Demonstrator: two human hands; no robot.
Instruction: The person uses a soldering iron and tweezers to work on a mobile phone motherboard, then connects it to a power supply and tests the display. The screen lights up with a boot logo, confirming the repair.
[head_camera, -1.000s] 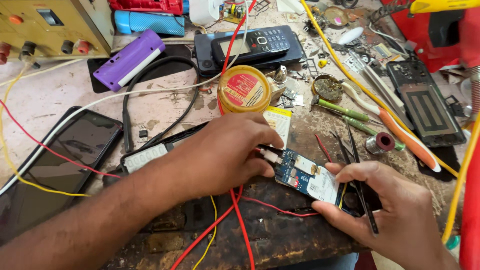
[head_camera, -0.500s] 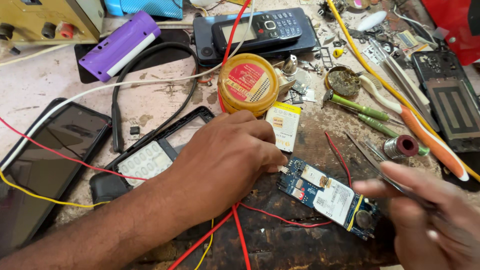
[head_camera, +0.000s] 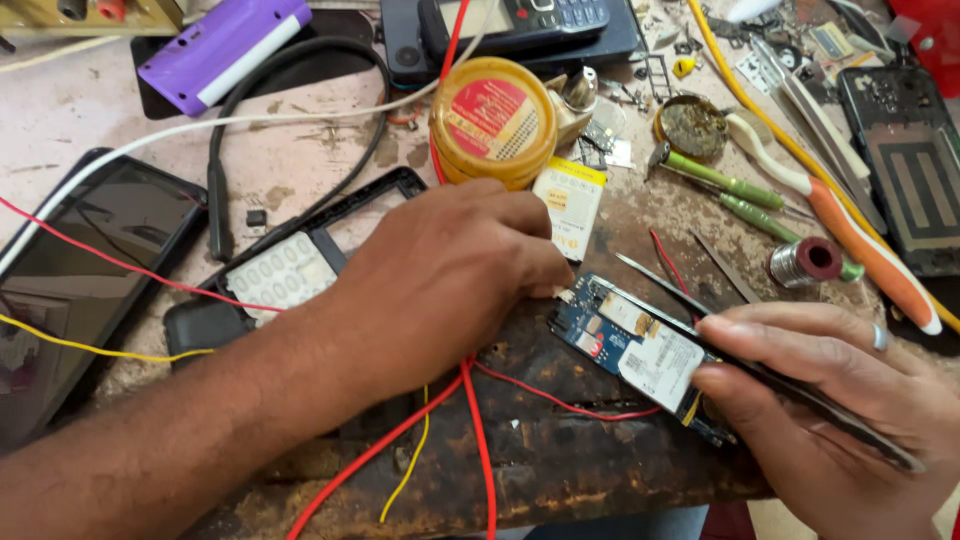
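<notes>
A small blue phone circuit board (head_camera: 640, 350) with a white label lies on the worn workbench. My left hand (head_camera: 440, 280) rests fist-like beside its left end, fingertips pinching something small at the board's corner; what it grips is hidden. My right hand (head_camera: 830, 400) holds dark metal tweezers (head_camera: 670, 290), their tips reaching over the board's upper edge. Red wires (head_camera: 480, 440) and a yellow wire run from under my left hand to the front edge.
Behind my left hand stand a round yellow tin (head_camera: 493, 120), a small white and yellow battery (head_camera: 568, 205) and a black keypad frame (head_camera: 290, 270). A dark phone (head_camera: 90, 260) lies left. Green screwdrivers (head_camera: 740, 195), a solder spool (head_camera: 808, 262) and an orange-handled tool (head_camera: 870, 255) crowd the right.
The view has moved closer over the board. My right hand has brought the tweezers in from the right, so their tips now lie over the board. My left hand stays at the board's left end.
</notes>
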